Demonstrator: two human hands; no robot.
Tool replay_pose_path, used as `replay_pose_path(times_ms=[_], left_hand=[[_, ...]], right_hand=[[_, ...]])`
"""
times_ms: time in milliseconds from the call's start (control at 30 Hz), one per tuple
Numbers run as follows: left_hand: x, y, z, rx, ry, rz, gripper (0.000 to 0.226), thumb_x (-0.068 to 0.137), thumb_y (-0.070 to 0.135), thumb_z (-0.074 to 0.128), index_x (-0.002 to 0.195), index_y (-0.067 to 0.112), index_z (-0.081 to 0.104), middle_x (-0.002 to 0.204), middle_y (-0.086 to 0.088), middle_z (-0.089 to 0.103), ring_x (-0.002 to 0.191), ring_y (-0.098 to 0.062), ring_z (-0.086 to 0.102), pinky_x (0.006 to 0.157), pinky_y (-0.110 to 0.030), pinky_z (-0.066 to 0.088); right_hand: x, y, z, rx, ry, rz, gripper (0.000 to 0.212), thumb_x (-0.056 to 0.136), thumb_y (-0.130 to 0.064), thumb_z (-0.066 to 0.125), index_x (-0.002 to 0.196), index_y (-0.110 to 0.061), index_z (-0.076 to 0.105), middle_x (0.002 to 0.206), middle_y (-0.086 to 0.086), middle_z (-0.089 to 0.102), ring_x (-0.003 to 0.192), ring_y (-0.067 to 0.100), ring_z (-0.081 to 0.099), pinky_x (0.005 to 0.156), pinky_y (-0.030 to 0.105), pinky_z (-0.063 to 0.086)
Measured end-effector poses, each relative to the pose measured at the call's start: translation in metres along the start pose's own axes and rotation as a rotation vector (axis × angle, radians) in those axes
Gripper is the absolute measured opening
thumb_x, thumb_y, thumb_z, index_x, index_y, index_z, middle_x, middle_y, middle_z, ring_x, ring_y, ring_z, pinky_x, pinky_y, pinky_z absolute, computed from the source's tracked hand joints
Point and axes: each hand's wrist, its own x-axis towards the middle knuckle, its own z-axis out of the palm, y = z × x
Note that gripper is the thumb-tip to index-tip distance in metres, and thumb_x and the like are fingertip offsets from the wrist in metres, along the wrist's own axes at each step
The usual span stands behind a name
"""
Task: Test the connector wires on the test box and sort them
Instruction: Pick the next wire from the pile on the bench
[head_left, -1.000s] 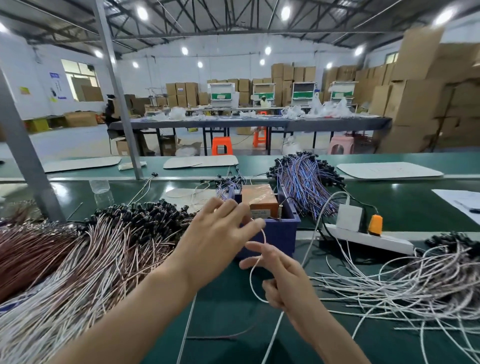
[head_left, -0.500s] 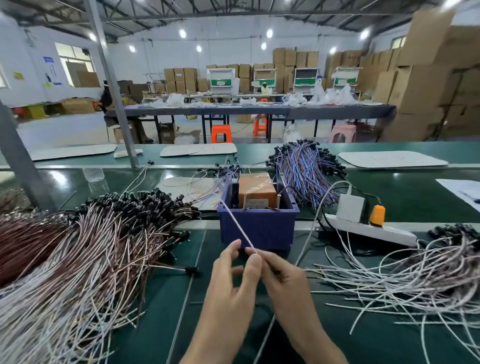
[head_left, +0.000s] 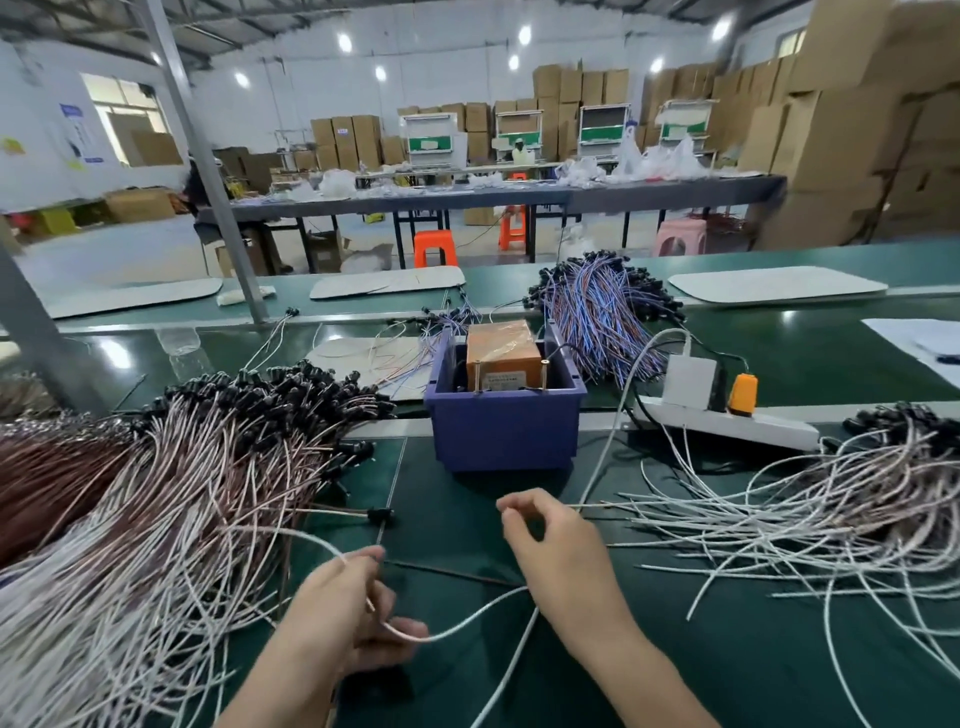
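Note:
My left hand (head_left: 348, 618) grips a white connector wire (head_left: 467, 626) low at the centre of the green bench. The wire sags from that hand and runs right, under my right hand (head_left: 563, 566). That hand's thumb and forefinger are curled together, and the wire's end is hidden there. The test box (head_left: 501, 356), orange-brown and wrapped in film, stands in a blue bin (head_left: 504, 434) just beyond both hands. A big pile of pinkish wires with black connectors (head_left: 208, 467) lies on the left. A looser pile of white wires (head_left: 810, 519) lies on the right.
A white power strip (head_left: 737, 423) with a white adapter (head_left: 691, 382) and an orange plug (head_left: 742, 392) lies right of the bin; its cable runs under my right hand. Blue and red wires (head_left: 597, 306) are heaped behind. A metal post (head_left: 208, 171) rises at left.
Both hands have drawn back from the test box toward me and moved apart. The wire, pinched between them half a second ago, now sags in a loop from left hand to right.

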Motion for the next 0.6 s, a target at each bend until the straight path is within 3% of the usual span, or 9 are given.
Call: replay_pose_path(times_ms=[67,200,333,467,600], left_hand=[[-0.004,0.002,0.006,0.067,-0.065,-0.051,0.014,0.103,0.011,0.048,0.110,0.002,0.055,0.057,-0.015,0.057,0.045,-0.033,0.064,0.044,-0.041,0.055],[-0.006,0.009,0.015,0.001,-0.081,-0.087,0.013,0.099,0.006,0.055,0.106,-0.004,0.058,0.094,-0.028,0.068,0.073,-0.036,0.069,0.056,-0.044,0.060],[-0.002,0.012,0.021,-0.217,-0.075,-0.079,0.018,0.100,0.012,0.054,0.106,-0.003,0.061,0.115,-0.030,0.060,0.099,-0.036,0.064,0.076,-0.048,0.057],[0.001,0.013,0.033,-0.336,-0.126,-0.088,0.027,0.105,0.024,0.045,0.105,0.003,0.063,0.135,-0.029,0.045,0.137,-0.040,0.042,0.100,-0.054,0.045],[0.007,0.010,0.046,-0.429,-0.131,-0.098,0.033,0.107,0.026,0.040,0.109,0.004,0.064,0.138,-0.025,0.049,0.139,-0.034,0.042,0.112,-0.048,0.035]], right_hand=[[-0.003,-0.003,0.005,-0.264,-0.037,-0.090,0.014,0.098,-0.043,0.056,0.103,-0.038,0.067,0.097,-0.021,0.067,0.083,-0.001,0.061,0.066,0.012,0.042],[-0.009,-0.011,0.017,-0.676,-0.193,-0.141,0.033,0.100,-0.057,0.046,0.125,-0.039,0.059,0.120,-0.015,0.053,0.102,0.014,0.064,0.072,0.029,0.040],[-0.010,-0.015,0.022,-0.791,-0.237,-0.140,0.035,0.104,-0.052,0.041,0.132,-0.035,0.053,0.123,-0.006,0.053,0.104,0.026,0.066,0.070,0.032,0.036],[-0.011,-0.016,0.023,-0.820,-0.231,-0.137,0.028,0.106,-0.045,0.040,0.126,-0.030,0.054,0.122,-0.005,0.053,0.103,0.026,0.066,0.071,0.034,0.038],[-0.009,-0.015,0.022,-0.778,-0.248,-0.115,0.026,0.106,-0.045,0.041,0.121,-0.029,0.056,0.118,-0.004,0.050,0.103,0.024,0.064,0.070,0.033,0.038]])
